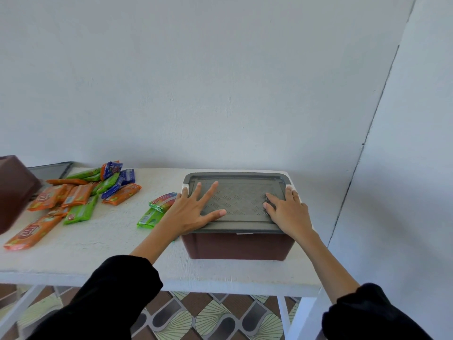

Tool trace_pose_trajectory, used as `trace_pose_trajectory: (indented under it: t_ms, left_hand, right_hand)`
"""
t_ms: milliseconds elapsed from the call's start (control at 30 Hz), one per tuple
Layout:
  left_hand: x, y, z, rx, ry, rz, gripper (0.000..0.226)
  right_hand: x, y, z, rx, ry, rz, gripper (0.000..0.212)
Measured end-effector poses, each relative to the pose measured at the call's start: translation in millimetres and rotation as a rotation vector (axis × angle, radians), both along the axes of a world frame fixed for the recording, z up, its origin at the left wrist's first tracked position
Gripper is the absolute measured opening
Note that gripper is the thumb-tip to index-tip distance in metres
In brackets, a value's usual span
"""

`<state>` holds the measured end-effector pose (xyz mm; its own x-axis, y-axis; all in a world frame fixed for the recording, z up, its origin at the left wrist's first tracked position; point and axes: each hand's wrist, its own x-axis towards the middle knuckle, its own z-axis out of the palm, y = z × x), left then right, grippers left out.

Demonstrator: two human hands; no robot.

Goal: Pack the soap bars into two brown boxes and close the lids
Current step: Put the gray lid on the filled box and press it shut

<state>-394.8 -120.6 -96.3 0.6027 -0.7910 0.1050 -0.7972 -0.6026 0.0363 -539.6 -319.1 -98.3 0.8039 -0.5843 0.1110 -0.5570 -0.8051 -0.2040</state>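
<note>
Pale plaster wall backs a white bench [103, 244] standing over a patterned tile floor. On the right part of the bench sits a brown box [241, 246] with its grey lid [239, 192] laid on top. The left hand [196, 208] and right hand [286, 209] both lie flat on that lid, fingers [208, 192] spread and open, gripping nothing, apparently pressing it down; white latches [185, 188] show at each end beside the hands.

To the left a loose heap of wrapped soap bars [73, 200] in orange, green and blue lies unpacked, with two more green bars [157, 209] just beside the closed box. A second brown box [14, 192] intrudes at the far left edge, and another grey lid [50, 169] rests behind it against the wall.

The boxes look like stiff plastic, so even pressure near the lid's corners and over the latches should seat it. The soap bars are probably light and firm, but their glossy wrappers look slippery; pinching each across its narrow sides, or scooping several at once, seems the safest hold.
</note>
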Motion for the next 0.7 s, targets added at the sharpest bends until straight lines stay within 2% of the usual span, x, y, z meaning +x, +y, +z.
trace_pose_trajectory:
  t_ms: [100, 200, 333, 567, 700]
  left_hand:
    - [-2.3, 1.4, -3.3, -0.096, 0.104, 0.060, 0.104]
    - [-0.3, 0.2, -2.6, -0.181, 0.146, 0.197, 0.068]
    - [4.2, 1.1, -0.5, -0.240, 0.257, 0.295, 0.061]
    - [21.8, 14.0, 1.5, -0.431, 0.635, 0.184, 0.055]
    - [23.3, 14.7, 0.6, -0.559, 0.777, 0.134, 0.054]
  right_hand:
    - [-3.9, 0.2, 1.5, 0.061, -0.064, -0.034, 0.049]
    - [-6.4, -2.8, 5.2, 0.131, -0.063, -0.065, 0.053]
    - [-8.3, -12.1, 9.0, 0.223, -0.052, -0.058, 0.057]
    - [-5.8, -29.9, 7.2, 0.378, -0.096, -0.004, 0.058]
    - [-5.1, -38.6, 11.8, 0.650, -0.177, 0.064, 0.056]
